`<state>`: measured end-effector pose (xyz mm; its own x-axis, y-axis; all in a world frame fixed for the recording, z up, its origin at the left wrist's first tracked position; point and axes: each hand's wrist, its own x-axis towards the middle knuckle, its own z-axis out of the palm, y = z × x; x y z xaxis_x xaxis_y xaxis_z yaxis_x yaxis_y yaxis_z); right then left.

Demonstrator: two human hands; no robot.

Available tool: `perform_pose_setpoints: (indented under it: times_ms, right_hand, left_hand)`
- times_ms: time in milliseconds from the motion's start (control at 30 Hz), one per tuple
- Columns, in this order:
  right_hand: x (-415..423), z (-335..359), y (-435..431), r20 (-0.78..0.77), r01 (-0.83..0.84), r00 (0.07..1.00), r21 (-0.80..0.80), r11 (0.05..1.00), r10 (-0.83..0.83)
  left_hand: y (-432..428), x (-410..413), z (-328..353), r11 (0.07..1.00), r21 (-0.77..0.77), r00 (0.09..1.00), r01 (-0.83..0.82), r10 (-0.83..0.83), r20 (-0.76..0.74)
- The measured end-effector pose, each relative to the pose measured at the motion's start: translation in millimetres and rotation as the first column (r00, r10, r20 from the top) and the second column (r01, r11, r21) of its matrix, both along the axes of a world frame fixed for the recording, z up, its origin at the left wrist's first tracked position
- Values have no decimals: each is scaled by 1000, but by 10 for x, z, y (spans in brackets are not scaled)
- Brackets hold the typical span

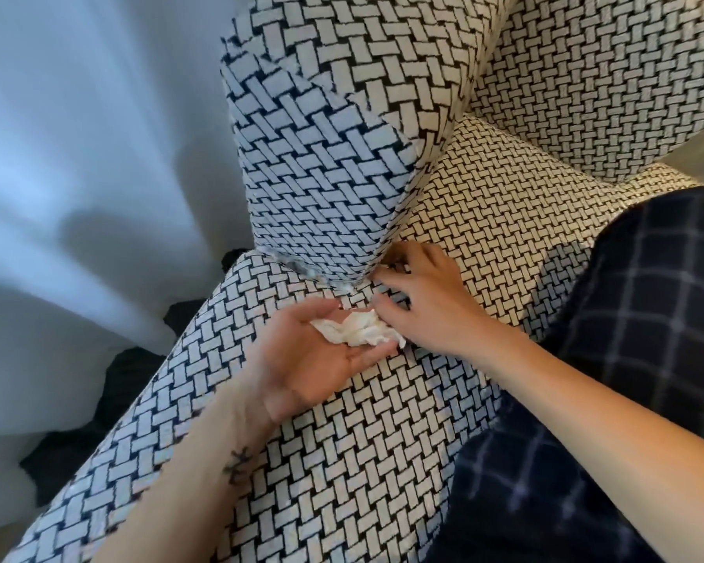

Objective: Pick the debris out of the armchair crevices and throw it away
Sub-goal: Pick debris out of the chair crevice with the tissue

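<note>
Trousers up close: dark navy checked trousers (pixel 626 319) fill the lower right of the frame, lying over the black-and-white basket-weave armchair seat (pixel 342 440). Just below centre, the left hand (pixel 322 359) lies palm up with its fingers loosely cupped. A crumpled white tissue wad (pixel 358 331) sits in it, so that piece of debris is out of the chair. The right hand (pixel 427 298) is right beside it, brushing the wad's edge. It curls its fingertips (pixel 391 274) into the crevice (pixel 366 280) where the seat meets the rounded upright armrest (pixel 322 176) in the same weave. Is it pinching anything? Can't tell, the tips are tucked against the fabric.

My read is partway through. One wad is collected, and the frayed greyish patch (pixel 305 272) at the armrest's foot may be more fluff. Nothing is thrown away yet, and no bin is in sight. A pale blue-white curtain (pixel 78 156) hangs beyond, upper left.
</note>
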<state>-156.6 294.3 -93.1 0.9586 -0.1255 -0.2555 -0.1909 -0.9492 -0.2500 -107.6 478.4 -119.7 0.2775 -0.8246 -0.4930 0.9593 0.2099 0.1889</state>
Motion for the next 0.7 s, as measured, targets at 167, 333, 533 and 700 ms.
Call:
perform_pose_setpoints:
  times_ms: [167,333,533,700]
  right_hand:
    - [117,115,55,-46,5,999,46,999,-3]
    - [140,184,31,-78,-55,995,98,994,63]
    - [198,170,-61,-149,111,987,335,936,-63]
    - [167,70,56,-195,379,925,512,771,-326]
  left_hand:
    - [54,54,54,999,-37,1000,4,-5,-26]
    - [47,129,81,1000,-12,1000,-10,10,-21]
    - [40,121,46,999,51,997,-2,-2,77]
    - [113,163,53,998,55,997,27,-31,77]
